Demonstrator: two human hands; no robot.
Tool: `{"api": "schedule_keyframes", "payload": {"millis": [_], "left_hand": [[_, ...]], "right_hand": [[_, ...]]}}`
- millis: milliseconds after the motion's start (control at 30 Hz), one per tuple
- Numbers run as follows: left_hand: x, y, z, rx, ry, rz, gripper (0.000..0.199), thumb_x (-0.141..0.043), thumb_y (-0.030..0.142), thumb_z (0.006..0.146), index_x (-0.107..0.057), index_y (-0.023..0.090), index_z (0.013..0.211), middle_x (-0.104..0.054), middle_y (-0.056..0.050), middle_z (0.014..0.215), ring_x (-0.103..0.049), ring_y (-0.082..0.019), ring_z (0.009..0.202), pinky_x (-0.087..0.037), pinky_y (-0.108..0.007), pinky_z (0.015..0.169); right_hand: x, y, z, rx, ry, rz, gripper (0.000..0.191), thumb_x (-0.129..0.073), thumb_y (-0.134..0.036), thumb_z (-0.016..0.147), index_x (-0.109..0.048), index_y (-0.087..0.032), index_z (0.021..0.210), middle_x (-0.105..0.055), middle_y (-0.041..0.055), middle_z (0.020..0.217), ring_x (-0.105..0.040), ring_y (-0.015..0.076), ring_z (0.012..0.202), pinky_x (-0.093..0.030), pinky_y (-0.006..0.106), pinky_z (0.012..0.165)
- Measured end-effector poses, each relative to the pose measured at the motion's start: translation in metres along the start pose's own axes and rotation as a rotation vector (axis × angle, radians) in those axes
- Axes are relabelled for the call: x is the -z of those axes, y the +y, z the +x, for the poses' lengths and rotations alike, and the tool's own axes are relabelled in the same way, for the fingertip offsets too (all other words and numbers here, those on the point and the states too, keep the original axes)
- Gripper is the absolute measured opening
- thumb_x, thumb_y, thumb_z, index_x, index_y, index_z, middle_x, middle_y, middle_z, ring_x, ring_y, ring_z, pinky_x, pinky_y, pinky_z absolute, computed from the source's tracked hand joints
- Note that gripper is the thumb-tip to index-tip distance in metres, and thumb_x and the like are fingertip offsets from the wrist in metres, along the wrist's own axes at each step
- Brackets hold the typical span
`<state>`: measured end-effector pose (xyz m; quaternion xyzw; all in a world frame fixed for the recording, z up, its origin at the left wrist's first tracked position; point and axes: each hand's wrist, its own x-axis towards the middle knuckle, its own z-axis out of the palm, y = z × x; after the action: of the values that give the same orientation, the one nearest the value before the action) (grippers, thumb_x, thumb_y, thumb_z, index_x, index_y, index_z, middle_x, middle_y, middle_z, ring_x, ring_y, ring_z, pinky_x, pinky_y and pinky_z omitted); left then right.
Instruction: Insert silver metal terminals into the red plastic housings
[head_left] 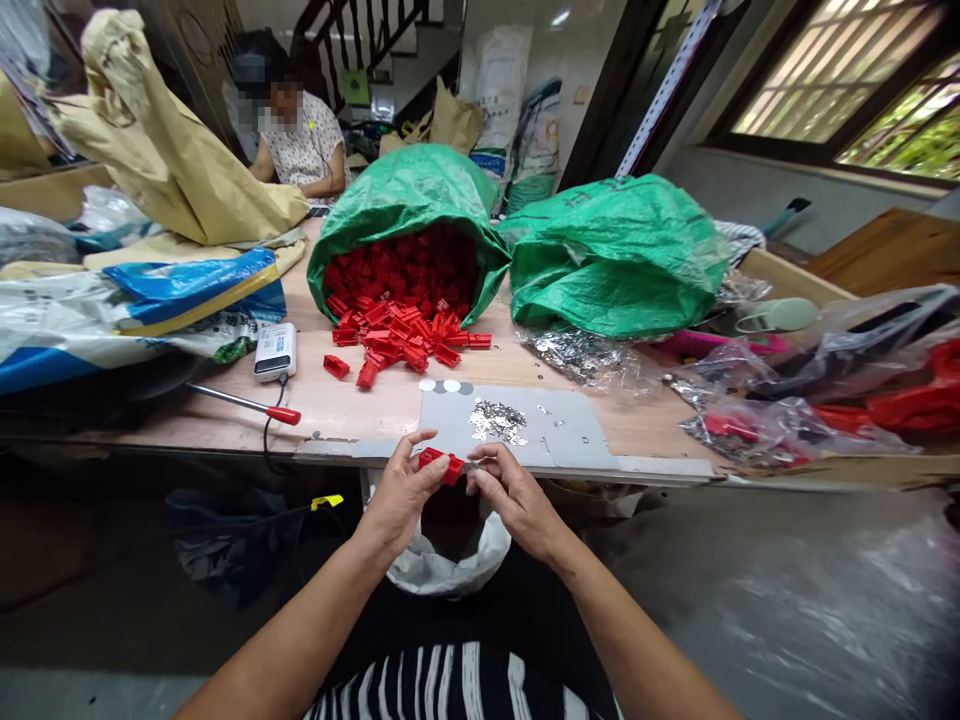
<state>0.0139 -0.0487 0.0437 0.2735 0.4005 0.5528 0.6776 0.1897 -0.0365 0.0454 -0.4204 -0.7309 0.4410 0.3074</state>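
Observation:
My left hand [400, 490] grips a small red plastic part [442, 465] between thumb and fingers, just over the table's front edge. Close to the part's right end, my right hand [514, 500] is pinched; a tiny metal-looking piece seems to show at its fingertips, too small to name. Beyond both hands a pile of small silvery metal pieces [499, 422] lies on a grey mat [442, 415]. Many more red parts [390, 330] spill from an open green sack [420, 180]. Below my hands hangs a white bag [450, 575] with its mouth open.
A second green sack [615, 255] stands at the right, with clear plastic bags of metal pieces [592, 358] by it. At left are a white device [275, 352] with a cable and a red-handled rod [281, 413]. Another person [300, 140] sits across the table.

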Motion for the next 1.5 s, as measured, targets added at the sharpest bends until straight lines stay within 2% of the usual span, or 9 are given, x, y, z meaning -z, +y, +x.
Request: {"api": "schedule_keyframes", "payload": {"millis": [100,233,467,600,767,867,1033,1233,1500], "left_hand": [[-0.003,0.003,-0.006,0.156,-0.052,-0.234,0.022,-0.071,0.025,0.074,-0.060,0.015,0.090,-0.068,-0.002,0.079,-0.065,-0.012,0.071,-0.049,-0.027,0.079],[-0.003,0.003,-0.011,0.269,0.028,-0.362,0.010,-0.063,0.022,0.082,-0.061,0.013,0.083,-0.068,-0.004,0.075,-0.065,-0.013,0.065,-0.052,-0.029,0.073],[-0.003,0.003,-0.017,0.367,0.044,-0.429,0.017,-0.056,0.025,0.087,-0.064,0.010,0.082,-0.068,-0.006,0.076,-0.065,-0.015,0.066,-0.053,-0.031,0.076],[-0.005,0.001,-0.020,0.377,0.039,-0.453,0.019,-0.056,0.026,0.087,-0.064,0.010,0.081,-0.068,-0.007,0.076,-0.066,-0.015,0.068,-0.053,-0.031,0.078],[-0.007,-0.006,-0.023,0.385,0.038,-0.433,0.018,-0.057,0.024,0.086,-0.065,0.009,0.083,-0.070,-0.008,0.079,-0.067,-0.016,0.070,-0.053,-0.030,0.076],[-0.005,-0.010,-0.025,0.403,0.071,-0.429,0.019,-0.058,0.027,0.086,-0.065,0.010,0.083,-0.070,-0.008,0.077,-0.067,-0.015,0.068,-0.053,-0.029,0.074],[-0.002,-0.021,-0.031,0.403,0.152,-0.401,0.015,-0.062,0.028,0.083,-0.061,0.013,0.083,-0.071,-0.006,0.076,-0.066,-0.014,0.065,-0.053,-0.029,0.073],[-0.002,-0.040,-0.040,0.341,0.195,-0.341,0.024,-0.073,0.030,0.073,-0.053,0.017,0.071,-0.069,-0.002,0.072,-0.065,-0.013,0.064,-0.050,-0.027,0.070],[0.007,-0.056,-0.043,0.390,0.233,-0.237,0.033,-0.076,0.036,0.068,-0.049,0.018,0.069,-0.069,-0.001,0.072,-0.063,-0.012,0.064,-0.044,-0.026,0.069]], "right_hand": [[0.000,-0.013,-0.001,0.019,-0.055,-0.017,0.040,-0.037,-0.031,0.097,-0.035,-0.022,0.136,-0.060,-0.0037,0.068,-0.056,0.0125,0.067,-0.043,0.028,0.074],[-0.002,-0.024,-0.002,0.013,-0.094,-0.154,0.041,-0.039,-0.032,0.096,-0.041,-0.024,0.136,-0.058,-0.0041,0.063,-0.054,0.0120,0.061,-0.042,0.025,0.066],[-0.005,-0.030,-0.006,0.040,-0.057,-0.247,0.036,-0.040,-0.034,0.095,-0.052,-0.022,0.127,-0.058,-0.0018,0.062,-0.053,0.0127,0.057,-0.039,0.023,0.059],[-0.009,-0.026,-0.008,0.048,0.014,-0.262,0.033,-0.042,-0.036,0.094,-0.060,-0.020,0.117,-0.057,0.0002,0.065,-0.050,0.0132,0.057,-0.037,0.023,0.058],[-0.015,-0.019,-0.008,0.023,0.081,0.050,0.038,-0.036,-0.044,0.095,-0.064,-0.018,0.094,-0.047,-0.0018,0.062,-0.040,0.0108,0.054,-0.033,0.022,0.053],[-0.018,-0.018,-0.009,-0.016,0.043,0.133,0.034,-0.041,-0.044,0.093,-0.062,-0.018,0.095,-0.044,-0.0033,0.063,-0.038,0.0102,0.056,-0.033,0.022,0.054],[-0.024,-0.014,-0.016,-0.062,0.002,0.042,0.026,-0.063,-0.034,0.081,-0.056,-0.019,0.100,-0.039,-0.0072,0.060,-0.035,0.0093,0.056,-0.029,0.021,0.054],[-0.028,0.001,-0.022,-0.062,-0.054,0.079,0.017,-0.063,-0.030,0.080,-0.051,-0.019,0.087,-0.037,-0.0071,0.063,-0.033,0.0090,0.058,-0.028,0.021,0.054],[-0.029,0.014,-0.024,-0.125,-0.132,0.143,0.021,-0.069,-0.030,0.075,-0.053,-0.018,0.083,-0.039,-0.0065,0.065,-0.034,0.0089,0.060,-0.029,0.020,0.054]]}}
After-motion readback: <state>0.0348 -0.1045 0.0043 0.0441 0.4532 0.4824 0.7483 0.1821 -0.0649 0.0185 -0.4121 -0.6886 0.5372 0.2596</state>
